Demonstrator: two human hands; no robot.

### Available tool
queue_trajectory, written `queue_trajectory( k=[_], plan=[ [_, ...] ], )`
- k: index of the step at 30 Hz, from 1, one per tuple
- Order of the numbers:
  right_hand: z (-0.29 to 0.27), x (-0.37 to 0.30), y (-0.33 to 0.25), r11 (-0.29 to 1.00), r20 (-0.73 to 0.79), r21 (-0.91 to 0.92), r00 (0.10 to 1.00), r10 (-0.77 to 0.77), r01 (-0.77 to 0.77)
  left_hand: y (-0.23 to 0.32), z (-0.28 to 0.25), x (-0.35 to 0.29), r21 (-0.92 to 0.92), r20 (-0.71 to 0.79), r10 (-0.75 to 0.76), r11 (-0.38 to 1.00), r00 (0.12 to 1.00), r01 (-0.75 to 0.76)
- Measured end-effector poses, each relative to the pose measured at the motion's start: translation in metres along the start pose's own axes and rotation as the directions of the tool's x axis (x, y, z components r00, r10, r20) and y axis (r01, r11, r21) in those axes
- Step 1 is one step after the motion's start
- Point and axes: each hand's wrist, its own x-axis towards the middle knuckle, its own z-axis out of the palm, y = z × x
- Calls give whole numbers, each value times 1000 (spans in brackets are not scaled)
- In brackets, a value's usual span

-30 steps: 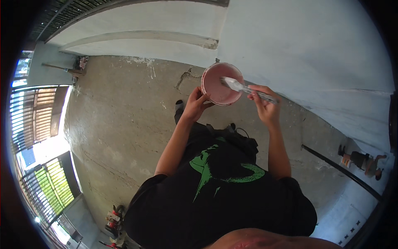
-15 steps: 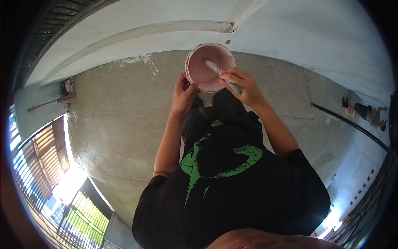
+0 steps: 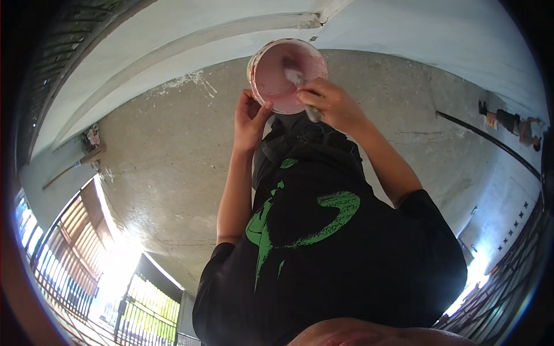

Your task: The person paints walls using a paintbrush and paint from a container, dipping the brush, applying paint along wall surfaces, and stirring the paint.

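Observation:
A round paint bucket (image 3: 266, 70) with a pink-stained inside is held out in front of me, its mouth tilted toward me. My left hand (image 3: 251, 126) grips the near left of its rim, thumb over the edge and fingers behind. In my right hand (image 3: 336, 108), closed around the handle, is a paintbrush (image 3: 296, 76). Its head is inside the bucket, close to the inner wall, and the dark bristle end is blurred. The butt of the handle sticks out below my fingers. How much paint the bucket holds I cannot tell.
Ahead rises a pale wall (image 3: 392, 32), meeting a concrete floor (image 3: 173, 150) with white paint splashes. A broom (image 3: 72, 168) leans at the far left, above a barred gate (image 3: 147, 305). On the right are a black pole (image 3: 490, 135) and another person (image 3: 515, 124).
The bucket has moved farther from my body and slightly left, tilting more toward me. Both hands went with it. The brush now stands steeper, with its head farther up inside the bucket.

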Motion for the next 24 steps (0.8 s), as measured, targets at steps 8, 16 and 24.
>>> queue_trajectory(
  k=[8, 16, 24],
  plan=[
    [-30, 19, 8, 960, -175, 193, 955, 239, -204, 6, 3, 28, 76, 31, 8, 997, 999, -10],
    [-18, 40, 27, 960, -94, 213, 974, 205, -182, 24, 10, 59, 110, -23, -4, 994, 1000, 7],
    [-25, 53, 11, 912, -278, 350, 907, 318, -212, 0, -68, 105, -75, -33, -207, 976, 978, 204]
  ],
)
